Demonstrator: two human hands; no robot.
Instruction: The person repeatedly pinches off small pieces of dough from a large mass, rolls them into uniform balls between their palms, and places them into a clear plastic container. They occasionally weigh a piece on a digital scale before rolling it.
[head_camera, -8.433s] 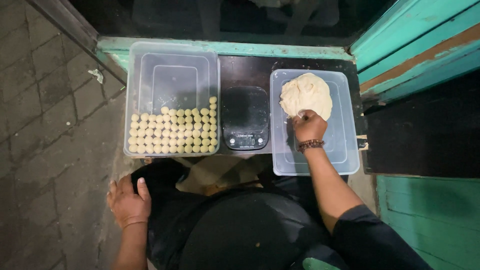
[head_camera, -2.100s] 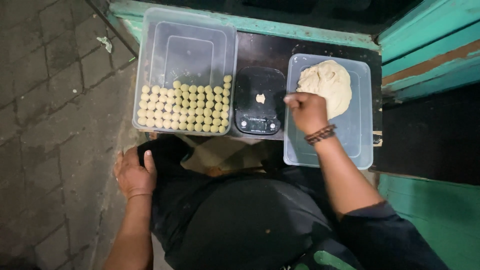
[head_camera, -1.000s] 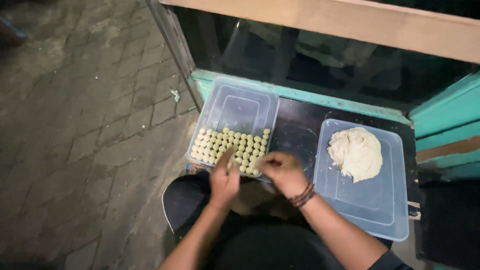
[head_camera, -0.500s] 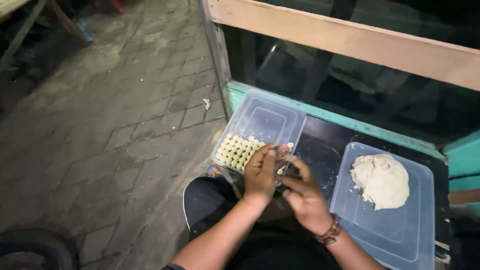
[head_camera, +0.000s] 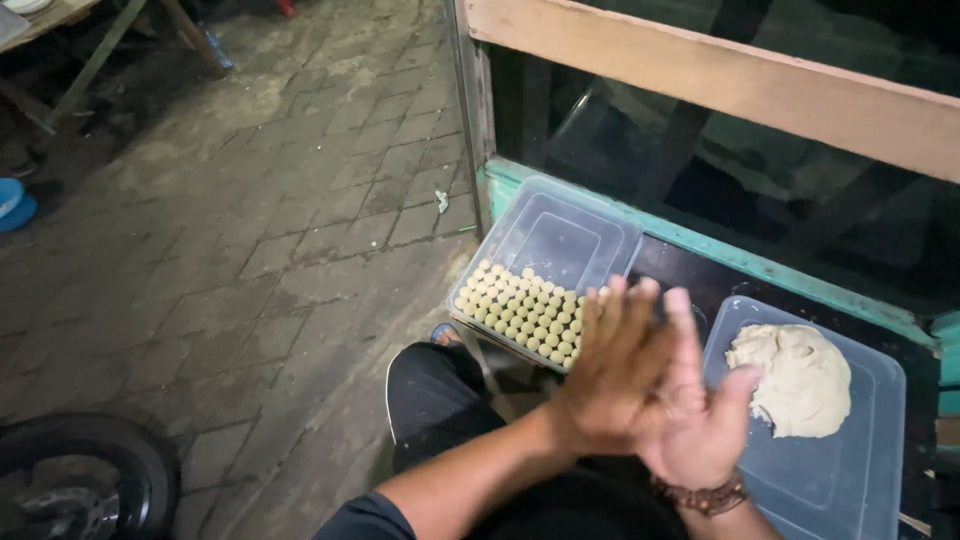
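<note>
The left hand (head_camera: 600, 375) and the right hand (head_camera: 695, 420) are seen pressed palm to palm above the lap, fingers extended and flat, the left laid across the right. Motion blur is noted on both. Whether anything is held between the palms cannot be told, as the contact face is hidden.

The clear tray of small dough balls (head_camera: 525, 312) lies just beyond and to the left of the joined hands. The balls are packed in even rows at the tray's near end; its far end is bare. The tray's long axis runs from near-left to far-right across the dark tabletop (head_camera: 690, 275). The left hand is the nearer of the two to it, its fingertips overlapping the tray's near right corner in this view.

To the right, a second clear tray (head_camera: 880, 480) is recorded, carrying a pale dough mass (head_camera: 795, 378) at its far end. The right hand is the nearer to this one, the thumb reaching toward the tray's left edge.

The strip of tabletop between the two trays is largely covered by the hands.

A beaded bracelet (head_camera: 705, 496) is worn on the right wrist. Brick paving (head_camera: 250, 240) lies to the left, with part of a tyre (head_camera: 85, 480) at the near left corner.
</note>
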